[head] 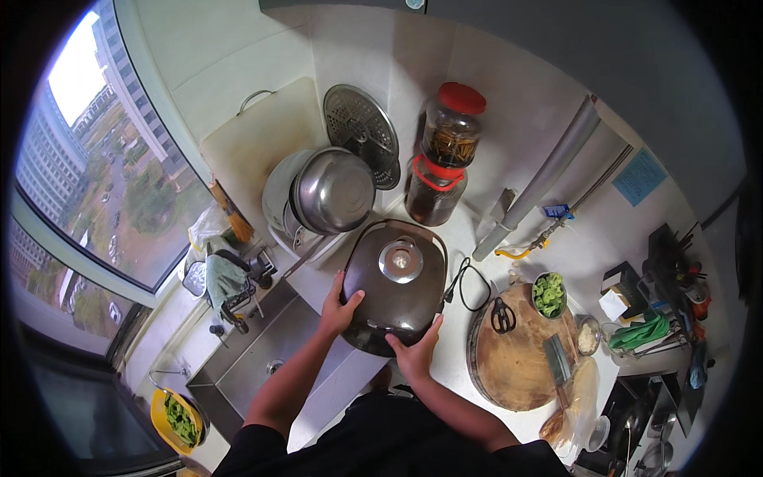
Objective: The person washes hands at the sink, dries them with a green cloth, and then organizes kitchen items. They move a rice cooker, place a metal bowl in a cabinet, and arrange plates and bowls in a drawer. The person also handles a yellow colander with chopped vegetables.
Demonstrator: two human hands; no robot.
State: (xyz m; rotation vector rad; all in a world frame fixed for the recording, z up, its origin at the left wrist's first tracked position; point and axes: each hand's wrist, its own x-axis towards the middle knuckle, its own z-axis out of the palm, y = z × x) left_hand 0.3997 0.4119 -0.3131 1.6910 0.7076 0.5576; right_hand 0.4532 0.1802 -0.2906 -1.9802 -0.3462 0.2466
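A dark, square-cornered electric cooker with a lid [381, 292] and a round metal-and-glass knob [400, 261] stands on the white counter in front of me. My left hand [342, 307] grips its left side, thumb on the lid's edge. My right hand [415, 353] grips its near right corner, thumb also at the edge. The fingers beneath are partly hidden. A black power cord [471, 286] lies looped beside its right side.
Left are a steel sink [238, 381] and a yellow basket of greens [158, 411]. Behind stand an upturned steel bowl [340, 191] and red-lidded jars [438, 191]. Right, a round wooden board [506, 369] holds scissors [503, 316], a cleaver [557, 358] and a bowl of broccoli [548, 295].
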